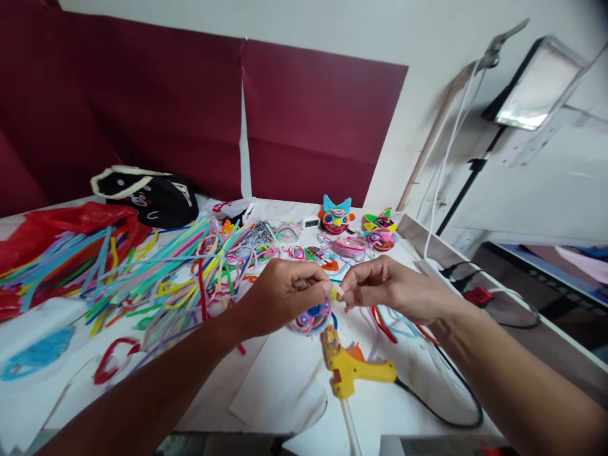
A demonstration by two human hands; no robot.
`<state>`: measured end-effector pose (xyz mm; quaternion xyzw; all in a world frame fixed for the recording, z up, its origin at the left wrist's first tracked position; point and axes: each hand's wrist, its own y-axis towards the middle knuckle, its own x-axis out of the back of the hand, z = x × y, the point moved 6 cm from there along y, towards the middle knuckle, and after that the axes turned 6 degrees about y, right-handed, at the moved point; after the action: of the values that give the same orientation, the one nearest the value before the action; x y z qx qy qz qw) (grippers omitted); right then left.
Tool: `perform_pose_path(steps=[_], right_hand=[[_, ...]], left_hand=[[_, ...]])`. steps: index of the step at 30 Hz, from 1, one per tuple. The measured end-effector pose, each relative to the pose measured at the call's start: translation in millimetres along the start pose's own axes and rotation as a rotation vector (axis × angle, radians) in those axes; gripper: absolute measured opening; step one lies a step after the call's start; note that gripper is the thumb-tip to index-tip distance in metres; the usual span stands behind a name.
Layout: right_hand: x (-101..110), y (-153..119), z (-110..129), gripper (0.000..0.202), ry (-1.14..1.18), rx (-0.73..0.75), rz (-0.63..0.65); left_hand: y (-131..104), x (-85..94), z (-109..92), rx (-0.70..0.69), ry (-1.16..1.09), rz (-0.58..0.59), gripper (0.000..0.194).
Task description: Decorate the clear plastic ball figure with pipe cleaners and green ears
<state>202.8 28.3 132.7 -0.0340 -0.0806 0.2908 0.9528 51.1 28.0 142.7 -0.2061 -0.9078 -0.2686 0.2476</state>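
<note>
Both hands meet over the middle of the table, their fingertips pinched close together. A small yellow piece [335, 292] shows between them, too small for me to name its kind. My left hand [285, 294] is closed, thumb against forefinger, at the piece's left side. At its right side my right hand [380, 286] pinches it, with a whitish bit at the fingertips. Just below the left fingers lies a round pink and blue pipe-cleaner form [311, 318], partly covered by that hand. A yellow glue gun [354, 368] rests in front of the hands, a glue stick protruding toward me.
Loose colourful pipe cleaners [175, 272] heap up at left beside a red plastic bag [85, 221] and a black bag [152, 199]. Pipe-cleaner animal heads [336, 218] stand at the back near a small digital display [310, 223]. A power strip [434, 272] with cables lies right.
</note>
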Motion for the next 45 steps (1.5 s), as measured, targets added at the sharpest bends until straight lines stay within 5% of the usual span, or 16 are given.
perform_pose_path(steps=[7, 20, 29, 35, 38, 41, 45], right_hand=[[3.8, -8.1, -2.2, 0.017, -0.241, 0.079, -0.062], [-4.2, -21.5, 2.0, 0.011, -0.629, 0.206, -0.352], [19.8, -58.7, -51.0, 0.018, -0.619, 0.159, -0.528], [-15.4, -80.2, -97.5, 0.023, -0.933, 0.180, -0.228], [-28.4, -81.7, -103.2, 0.025, -1.041, 0.180, -0.183], [-14.5, -91.5, -102.0, 0.026, -1.079, 0.205, -0.299], [32.0, -118.6, -110.4, 0.028, -1.281, 0.097, -0.530]], left_hand=[[-3.0, -13.2, -2.6, -0.001, 0.043, 0.031, 0.021], [-8.2, -30.2, -18.3, -0.231, 0.394, -0.117, 0.018], [-6.8, -41.6, -1.8, -0.221, 0.462, -0.126, 0.016], [-0.5, -36.7, 0.3, -0.159, 0.368, -0.152, 0.018], [1.8, -35.9, -1.1, -0.145, 0.332, -0.163, 0.018], [3.3, -34.2, -0.8, -0.137, 0.334, -0.175, 0.018], [6.5, -31.1, 2.8, -0.123, 0.326, -0.175, 0.021]])
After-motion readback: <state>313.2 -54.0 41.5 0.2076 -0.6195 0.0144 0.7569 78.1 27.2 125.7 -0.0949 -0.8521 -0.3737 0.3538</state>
